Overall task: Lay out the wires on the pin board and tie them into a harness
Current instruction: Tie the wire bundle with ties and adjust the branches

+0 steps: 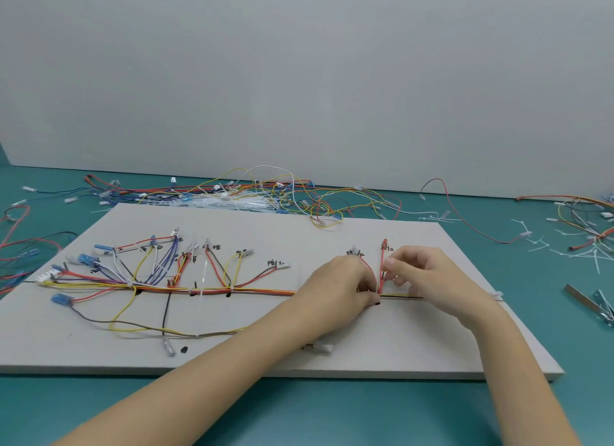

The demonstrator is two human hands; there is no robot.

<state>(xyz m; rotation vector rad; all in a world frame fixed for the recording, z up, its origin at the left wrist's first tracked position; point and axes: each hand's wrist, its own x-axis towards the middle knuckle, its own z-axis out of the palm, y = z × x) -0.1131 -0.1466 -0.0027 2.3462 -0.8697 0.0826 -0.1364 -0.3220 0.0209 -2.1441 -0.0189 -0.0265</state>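
Both hands meet at the trunk [232, 291]: your left hand [339, 284] pinches it steady while your right hand [418, 272] pinches the red branch [382, 266] upright for tying.

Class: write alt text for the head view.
Both hands, left hand and right hand, pinch red wires on a pale grey pin board. A multicoloured wire bundle runs leftward along it.

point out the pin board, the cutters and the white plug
pin board [365, 356], head view, bare near part
cutters [594, 306], head view, metal handles
white plug [50, 276], head view, its body
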